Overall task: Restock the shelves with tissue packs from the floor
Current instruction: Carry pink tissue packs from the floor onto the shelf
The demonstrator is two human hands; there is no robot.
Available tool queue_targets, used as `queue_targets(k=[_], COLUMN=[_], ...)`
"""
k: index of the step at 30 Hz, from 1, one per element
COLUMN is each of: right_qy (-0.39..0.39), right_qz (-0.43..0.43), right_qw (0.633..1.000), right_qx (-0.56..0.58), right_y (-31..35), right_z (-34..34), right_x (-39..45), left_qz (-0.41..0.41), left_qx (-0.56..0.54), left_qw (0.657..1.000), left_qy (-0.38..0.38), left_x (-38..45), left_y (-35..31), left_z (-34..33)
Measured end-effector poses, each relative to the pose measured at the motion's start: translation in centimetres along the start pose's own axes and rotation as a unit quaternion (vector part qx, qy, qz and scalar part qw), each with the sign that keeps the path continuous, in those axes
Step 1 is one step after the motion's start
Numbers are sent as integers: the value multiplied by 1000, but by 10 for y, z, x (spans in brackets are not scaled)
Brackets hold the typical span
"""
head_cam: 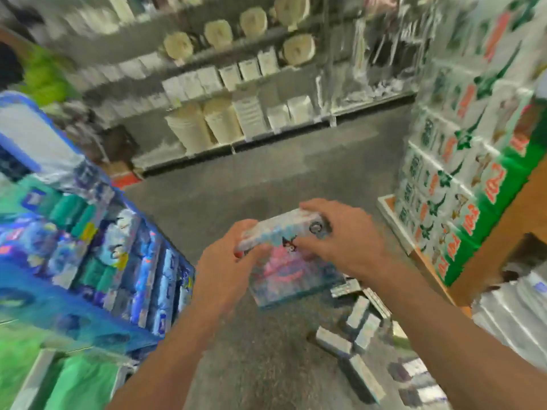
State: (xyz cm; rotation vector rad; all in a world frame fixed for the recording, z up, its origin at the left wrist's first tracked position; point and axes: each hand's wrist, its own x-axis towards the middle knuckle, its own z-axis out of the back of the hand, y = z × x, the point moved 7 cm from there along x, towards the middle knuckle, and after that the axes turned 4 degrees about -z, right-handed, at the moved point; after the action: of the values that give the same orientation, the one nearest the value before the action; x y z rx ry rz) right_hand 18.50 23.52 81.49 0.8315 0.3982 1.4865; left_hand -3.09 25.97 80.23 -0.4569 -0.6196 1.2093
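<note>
Tissue pack [284, 229]: held up over grey floor [266, 179], mid-aisle, betw. both hands; pale blue/white wrap w/ cartoon print, view blurred.
Left hand [220, 270]: fingers curled round pack's near-left end, thumb on top.
Right hand [340, 235]: fingers wrapped over pack's far-right end.
Larger pack [291, 279]: pink/blue, just below the held one; can't tell if on floor or lifted.
Loose packs [355, 327]: scattered on floor, lower right, near right forearm.
Left shelf [97, 232]: blue-wrapped packs in rows.
Right stack [461, 173]: green/white boxes.
Far shelves [225, 93]: white & cream goods.
</note>
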Motion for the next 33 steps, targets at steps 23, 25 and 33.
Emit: queue_targets(k=[23, 25, 33], right_qy=[200, 209, 238], right_qz=[508, 514, 522], right_qw=[803, 794, 768], right_qx=[239, 249, 284], right_y=[760, 789, 865], right_z=[-321, -350, -468], right_x=[-289, -311, -317], left_qz=[284, 308, 353], left_qx=[162, 198, 274], left_qw=[759, 736, 679], left_qy=[-563, -570, -583], left_x=[-583, -613, -633], left_y=[187, 203, 291], left_z=[603, 625, 682])
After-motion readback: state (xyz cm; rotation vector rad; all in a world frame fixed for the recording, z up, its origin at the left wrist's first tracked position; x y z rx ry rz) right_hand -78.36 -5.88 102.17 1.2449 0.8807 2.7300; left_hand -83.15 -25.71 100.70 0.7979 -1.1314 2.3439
